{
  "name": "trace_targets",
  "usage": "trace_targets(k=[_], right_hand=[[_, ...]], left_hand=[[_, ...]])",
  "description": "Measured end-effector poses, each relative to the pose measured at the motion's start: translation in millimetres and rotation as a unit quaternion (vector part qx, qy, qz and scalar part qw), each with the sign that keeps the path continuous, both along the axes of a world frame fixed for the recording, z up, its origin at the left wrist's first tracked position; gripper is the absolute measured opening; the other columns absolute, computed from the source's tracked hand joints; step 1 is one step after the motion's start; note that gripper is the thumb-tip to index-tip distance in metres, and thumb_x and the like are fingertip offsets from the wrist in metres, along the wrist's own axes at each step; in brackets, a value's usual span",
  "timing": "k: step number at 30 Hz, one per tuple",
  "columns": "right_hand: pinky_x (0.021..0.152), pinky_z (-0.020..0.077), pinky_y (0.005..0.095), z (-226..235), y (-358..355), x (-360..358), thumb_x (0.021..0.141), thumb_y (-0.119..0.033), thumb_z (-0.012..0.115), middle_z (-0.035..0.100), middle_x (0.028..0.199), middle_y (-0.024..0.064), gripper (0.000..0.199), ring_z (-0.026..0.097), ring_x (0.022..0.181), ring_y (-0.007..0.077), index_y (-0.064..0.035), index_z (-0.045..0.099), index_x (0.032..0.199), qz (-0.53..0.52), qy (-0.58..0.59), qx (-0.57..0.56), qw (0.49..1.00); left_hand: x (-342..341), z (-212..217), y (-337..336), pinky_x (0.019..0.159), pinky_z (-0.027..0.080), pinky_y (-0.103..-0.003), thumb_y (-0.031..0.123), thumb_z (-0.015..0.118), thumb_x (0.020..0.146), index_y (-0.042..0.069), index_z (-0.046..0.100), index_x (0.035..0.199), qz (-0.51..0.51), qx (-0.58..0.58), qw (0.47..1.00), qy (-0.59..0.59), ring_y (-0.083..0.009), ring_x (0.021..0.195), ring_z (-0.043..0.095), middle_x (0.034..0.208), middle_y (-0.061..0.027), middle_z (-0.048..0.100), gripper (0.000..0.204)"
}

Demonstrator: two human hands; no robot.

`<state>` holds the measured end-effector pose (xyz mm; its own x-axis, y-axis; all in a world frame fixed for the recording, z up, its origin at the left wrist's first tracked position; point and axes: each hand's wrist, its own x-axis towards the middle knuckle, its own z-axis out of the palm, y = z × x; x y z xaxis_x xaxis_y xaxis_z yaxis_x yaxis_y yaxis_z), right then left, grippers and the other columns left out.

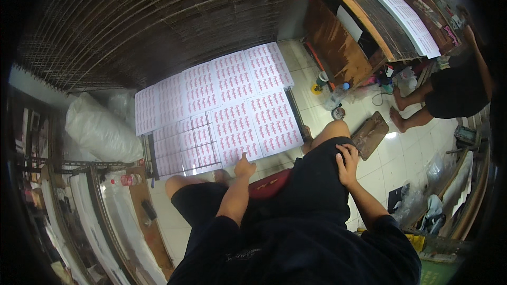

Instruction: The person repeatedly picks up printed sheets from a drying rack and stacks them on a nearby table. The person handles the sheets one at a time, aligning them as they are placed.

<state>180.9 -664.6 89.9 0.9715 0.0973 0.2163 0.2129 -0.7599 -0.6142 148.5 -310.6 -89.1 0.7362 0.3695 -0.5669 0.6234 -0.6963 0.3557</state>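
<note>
I sit low over a white tiled floor. Several white sheets printed with rows of pink marks [227, 95] lie side by side on a wire rack [203, 145] in front of me. My left hand [244, 167] reaches forward, its fingertips touching the near edge of one printed sheet [235, 132]. It holds nothing. My right hand [347, 163] rests flat on my right thigh, over my black shorts, fingers spread.
A big white plastic-wrapped bundle [100, 129] lies left of the sheets. A wooden table [380, 18] with a stack of printed sheets [406, 18] stands at upper right; another person [451, 92] sits beside it. A wooden board [369, 134], bottles and bags lie on the floor.
</note>
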Motion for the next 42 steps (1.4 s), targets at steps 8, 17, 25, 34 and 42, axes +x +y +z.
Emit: trace_targets(k=[8,17,25,34,42], right_hand=[[0.089,0.0319,0.0400,4.6,5.2,2.2,0.082,-0.028,0.057,0.050,0.109,0.0117,0.031,0.045,0.105,0.0286,-0.0101,0.060,0.107,-0.007,0.009,-0.004,1.000],[0.086,0.0392,0.0342,35.0,-28.2,73.3,0.085,-0.016,0.055,0.052,0.105,0.0126,0.033,0.052,0.096,0.0244,-0.0012,0.051,0.114,-0.091,-0.107,0.158,0.977],[0.077,0.0465,0.0358,175.1,-172.9,218.0,0.085,-0.042,0.057,0.053,0.110,0.0154,0.064,0.058,0.094,0.0246,-0.0039,0.032,0.130,-0.240,-0.221,0.573,0.752],[0.103,0.0291,0.0506,229.6,-200.0,250.7,0.072,-0.060,0.062,0.018,0.142,0.0256,0.112,0.030,0.129,0.0381,-0.0048,-0.006,0.141,-0.097,-0.148,0.825,0.537],[0.100,0.0334,0.0526,215.8,-195.5,250.7,0.086,-0.049,0.049,0.027,0.139,0.0238,0.078,0.034,0.126,0.0381,0.0013,0.018,0.137,0.106,0.010,0.714,0.692]], left_hand=[[35.4,58.0,-18.6,0.072,0.049,-0.031,0.022,0.071,0.075,0.004,0.047,0.123,0.087,-0.275,0.931,-0.222,-0.0198,0.082,0.062,0.091,-0.0126,0.065,0.057],[22.0,144.1,-21.1,0.081,0.045,-0.028,0.016,0.067,0.080,0.003,0.047,0.122,0.055,-0.411,0.882,-0.223,-0.0170,0.090,0.057,0.097,-0.0087,0.061,0.048],[-43.1,153.9,-16.5,0.077,0.044,-0.028,0.016,0.064,0.083,0.007,0.049,0.120,0.188,-0.423,0.866,-0.188,-0.0149,0.093,0.053,0.099,-0.0065,0.058,0.041],[-35.1,123.4,-1.6,0.074,0.042,-0.030,0.024,0.066,0.080,0.008,0.051,0.116,0.220,-0.379,0.878,-0.194,-0.0183,0.090,0.056,0.101,-0.0083,0.057,0.042],[-30.0,110.3,-1.5,0.064,0.043,-0.026,0.020,0.066,0.080,0.007,0.054,0.112,0.212,-0.339,0.890,-0.218,-0.0137,0.078,0.055,0.094,-0.0076,0.059,0.037]])
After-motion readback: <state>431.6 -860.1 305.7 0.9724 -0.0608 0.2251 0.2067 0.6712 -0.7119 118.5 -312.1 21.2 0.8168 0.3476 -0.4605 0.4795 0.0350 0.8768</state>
